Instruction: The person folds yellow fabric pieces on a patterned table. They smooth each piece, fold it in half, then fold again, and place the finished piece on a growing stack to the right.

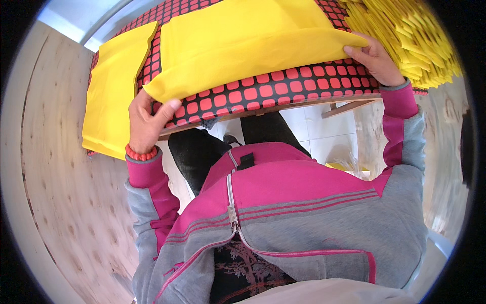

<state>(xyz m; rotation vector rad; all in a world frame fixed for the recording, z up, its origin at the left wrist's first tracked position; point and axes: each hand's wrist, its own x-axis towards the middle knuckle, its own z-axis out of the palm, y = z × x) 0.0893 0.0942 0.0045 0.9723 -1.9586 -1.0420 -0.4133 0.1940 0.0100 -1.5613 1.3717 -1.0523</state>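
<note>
A wide yellow fabric sheet (243, 45) lies across the table, its near edge folded over into a long flap. My left hand (147, 119) pinches the flap's left corner between thumb and fingers. At the other end, my right hand (377, 60) grips the flap's right corner, thumb on top and fingers partly hidden behind the cloth. A second yellow fabric piece (114, 91) lies flat just left of the sheet, beside my left hand. Beyond my right hand rises a thick stack of folded yellow pieces (415, 40).
The table carries a red-and-black checked cover (253, 93) that shows along its near edge. Under it is a wooden frame bar (349, 109). A wooden panel (66, 167) stands on the left. My legs (197, 154) are below the table edge, above white floor tiles (329, 129).
</note>
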